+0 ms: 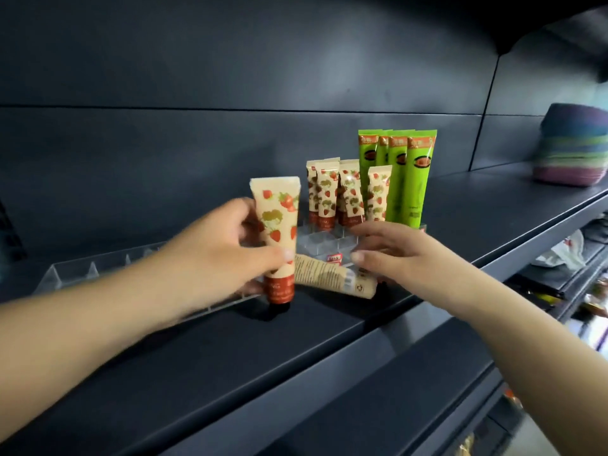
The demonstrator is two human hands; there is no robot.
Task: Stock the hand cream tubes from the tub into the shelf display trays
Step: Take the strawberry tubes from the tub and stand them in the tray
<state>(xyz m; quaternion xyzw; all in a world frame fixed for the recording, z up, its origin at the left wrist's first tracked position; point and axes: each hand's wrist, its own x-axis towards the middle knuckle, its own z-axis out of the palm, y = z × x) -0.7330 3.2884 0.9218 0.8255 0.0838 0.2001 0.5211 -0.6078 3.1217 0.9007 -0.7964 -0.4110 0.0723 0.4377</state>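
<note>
Two hands reach shelf [329, 340]: left hand [210, 255] grips upright strawberry tube [276, 232]; right hand [394, 255] loosely spread above lying tube [332, 278].

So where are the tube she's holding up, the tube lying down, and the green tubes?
Held tube [275, 205]: head view, on its strawberry-printed body, above the left hand's thumb.
Lying tube [324, 273]: head view, on its printed back, mid-length.
Green tubes [417, 185]: head view, on the front rightmost tube's body.

Strawberry tubes [275, 238] — six; green tubes [418, 179] — four; two trays [316, 238].
</note>
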